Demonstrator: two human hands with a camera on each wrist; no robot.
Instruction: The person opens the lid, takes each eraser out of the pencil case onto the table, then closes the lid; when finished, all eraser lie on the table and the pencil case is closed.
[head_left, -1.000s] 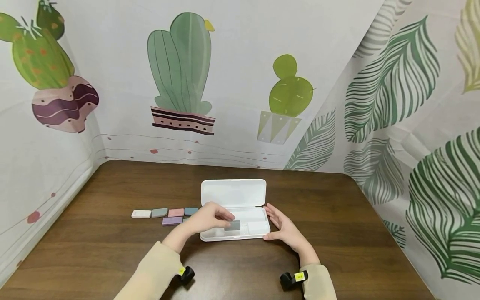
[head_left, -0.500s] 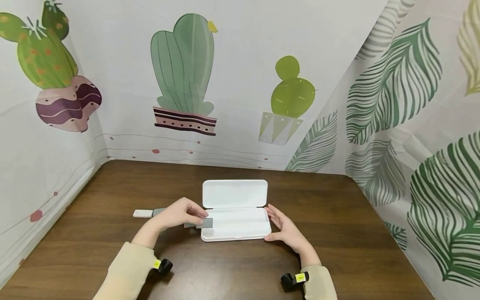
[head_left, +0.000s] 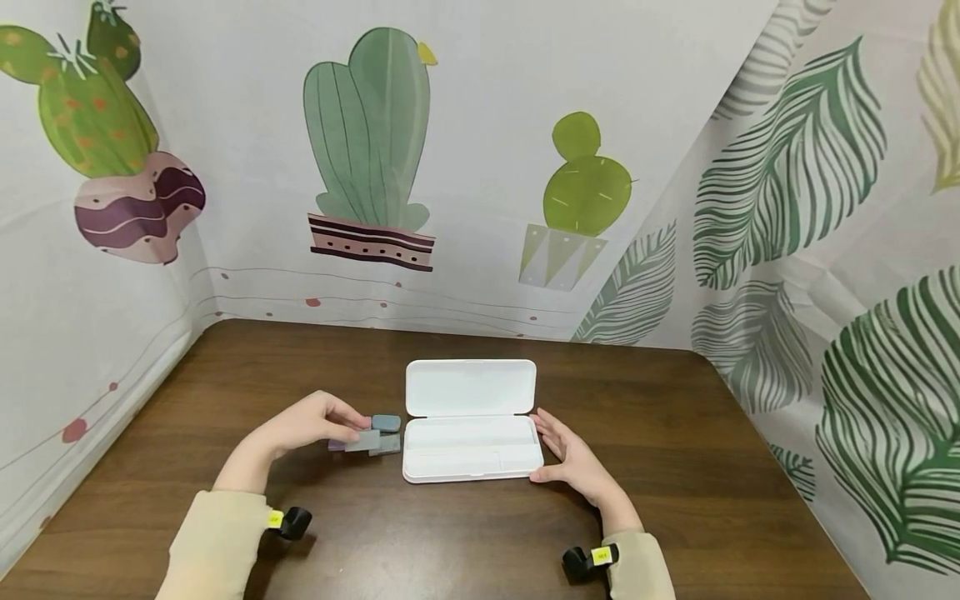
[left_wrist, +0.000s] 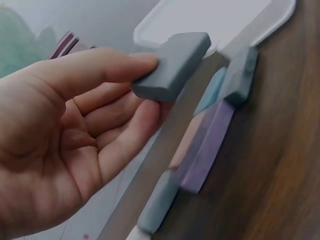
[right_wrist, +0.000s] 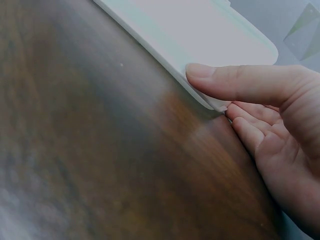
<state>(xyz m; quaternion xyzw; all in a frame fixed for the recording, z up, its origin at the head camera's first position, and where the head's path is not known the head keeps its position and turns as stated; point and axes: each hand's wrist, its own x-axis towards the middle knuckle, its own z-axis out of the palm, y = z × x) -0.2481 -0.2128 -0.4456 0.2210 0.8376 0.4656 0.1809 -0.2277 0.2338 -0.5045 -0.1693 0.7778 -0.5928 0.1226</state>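
My left hand point(head_left: 303, 425) pinches a grey eraser point(left_wrist: 172, 65) between thumb and fingers, held above a cluster of other erasers. In the left wrist view, a purple eraser point(left_wrist: 205, 150), a pink eraser point(left_wrist: 187, 142), a blue eraser point(left_wrist: 211, 92) and grey ones lie close together on the table. A white pencil case point(head_left: 472, 478) lies flat with its lid raised at the back, and nothing loose shows inside. Around its front right corner, my right hand point(head_left: 573, 462) holds the case, thumb at the front edge and fingers along the right side.
The brown wooden table point(head_left: 450, 533) extends on all sides of the case. A white fabric wall point(head_left: 480, 167) printed with cacti and leaves stands behind it. Each sleeve carries a black wrist camera, one of them point(head_left: 296, 523) on the left.
My left hand has moved left with the grey eraser, out of the pencil case and over the eraser cluster. The right hand and case have stayed in place.
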